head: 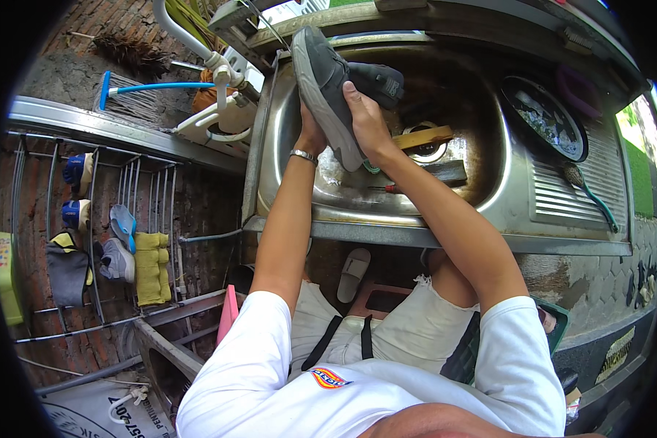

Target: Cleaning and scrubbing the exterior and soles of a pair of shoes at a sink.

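Over the stainless steel sink (495,180), a dark grey shoe (328,76) with a pale rubber sole is held up on a slant. My left hand (311,130) grips it from the sole side, its fingers partly hidden behind the shoe. My right hand (368,117) clasps the other side, thumb on the upper. Just behind is another dark shoe or shoe part (380,85) bearing writing; I cannot tell whether it is held too. Below in the basin lie a yellowish wooden piece (424,137), a dark block (446,173) and a red-handled tool (391,188).
On the ribbed drainboard (564,191) stand a black basin (547,120) of sudsy water and a teal-handled brush (594,197). White pipework (219,68) rises at the sink's left corner. A wire rack (96,219) holds shoes and gloves; a mop (137,96) lies behind.
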### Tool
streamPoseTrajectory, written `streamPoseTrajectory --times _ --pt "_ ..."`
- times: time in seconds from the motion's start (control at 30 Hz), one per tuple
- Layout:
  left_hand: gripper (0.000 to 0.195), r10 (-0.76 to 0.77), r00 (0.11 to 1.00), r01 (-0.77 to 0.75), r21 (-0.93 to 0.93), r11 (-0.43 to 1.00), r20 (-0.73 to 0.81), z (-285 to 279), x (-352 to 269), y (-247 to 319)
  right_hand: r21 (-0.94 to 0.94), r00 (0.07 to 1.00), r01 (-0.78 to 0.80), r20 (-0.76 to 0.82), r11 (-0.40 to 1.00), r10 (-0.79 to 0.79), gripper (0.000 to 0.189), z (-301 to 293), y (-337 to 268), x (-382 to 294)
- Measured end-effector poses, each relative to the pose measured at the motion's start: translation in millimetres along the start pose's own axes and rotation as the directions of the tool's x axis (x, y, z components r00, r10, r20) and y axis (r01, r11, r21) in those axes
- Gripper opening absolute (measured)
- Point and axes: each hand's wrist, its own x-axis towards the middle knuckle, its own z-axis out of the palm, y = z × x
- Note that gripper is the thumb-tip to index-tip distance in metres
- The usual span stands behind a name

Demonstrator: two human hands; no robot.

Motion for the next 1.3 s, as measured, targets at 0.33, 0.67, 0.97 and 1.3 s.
streamPoseTrajectory --times 0.33,0.67,0.97,1.3 --pt "0.069 0.010 0.995 0.001 -0.118 0.993 0.100 -11 17 -13 -0.245 0.994 0.109 0.032 0.963 -0.105 0.064 -13 -7 6" --pt "0.074 0.098 0.959 -0.037 -0.226 0.973 0.267 -14 17 -11 -0.710 0.942 0.287 0.087 0.643 -0.324 0.053 -28 -34 3" --pt "0.068 0.206 0.829 0.252 -0.677 0.691 0.519 -38 30 -20 -0.441 0.890 0.284 -0.208 0.851 -0.405 0.054 -45 -34 16" --pt "0.094 0.012 0.986 -0.045 -0.194 0.980 -0.168 5 15 14 0.266 0.931 -0.030 -0.343 0.964 0.123 0.046 -47 -44 20"
